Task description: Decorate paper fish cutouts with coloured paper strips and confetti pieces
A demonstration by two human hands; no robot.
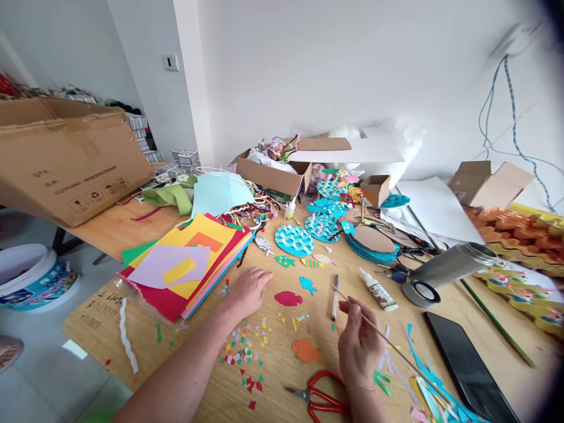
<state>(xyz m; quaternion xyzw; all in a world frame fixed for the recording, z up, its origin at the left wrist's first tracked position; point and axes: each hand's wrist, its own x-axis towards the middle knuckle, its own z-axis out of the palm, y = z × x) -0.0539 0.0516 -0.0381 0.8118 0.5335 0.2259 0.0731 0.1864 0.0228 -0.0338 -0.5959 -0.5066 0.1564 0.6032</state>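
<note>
My left hand [250, 291] rests on the table with its fingers stretched out and nothing visible in them. It lies between a stack of colored paper [176, 264] and a dark red paper fish [288, 298]. A blue paper fish [307, 285] and an orange paper fish [306, 351] lie nearby. My right hand [362, 341] is closed around a thin stick [403, 355], which slants down to the lower right. Red-handled scissors [317, 395] lie beside that hand, and a pen [335, 298] lies just beyond it. Small paper snippets [242, 346] are scattered between my arms.
A glue bottle [379, 291], a roll of tape [420, 293], a steel flask [453, 265] and a phone [471, 364] are on the right. Blue wavy discs [294, 240] lie farther back. A large cardboard box [70, 158] stands at the left, above a white bucket [33, 276].
</note>
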